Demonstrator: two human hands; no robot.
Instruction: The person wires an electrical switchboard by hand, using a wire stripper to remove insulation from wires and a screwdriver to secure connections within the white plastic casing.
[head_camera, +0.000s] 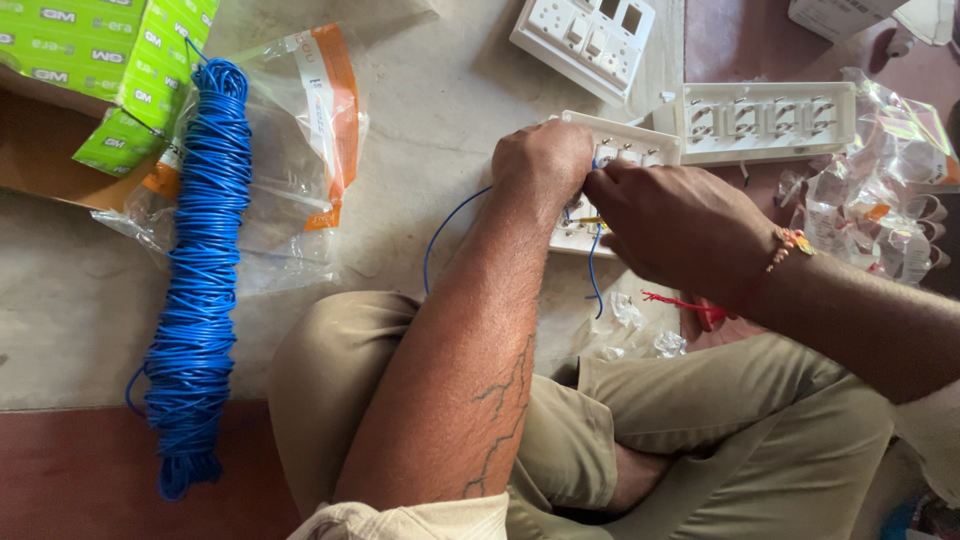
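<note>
Left hand (542, 160) closed on white switch plate (612, 150). Right hand (672, 225) pinches blue wire (596, 262). Blue wire coil (198, 270) lies far left on floor (450, 90).

Soft even daylight, mostly sharp

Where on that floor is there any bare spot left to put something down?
Bare pale floor lies between the clear plastic bag and the white switch plate; another patch sits left of the blue wire coil, below the green carton. It is crowded around both hands, left and right, at the switch board, and by the wrappers.
</note>
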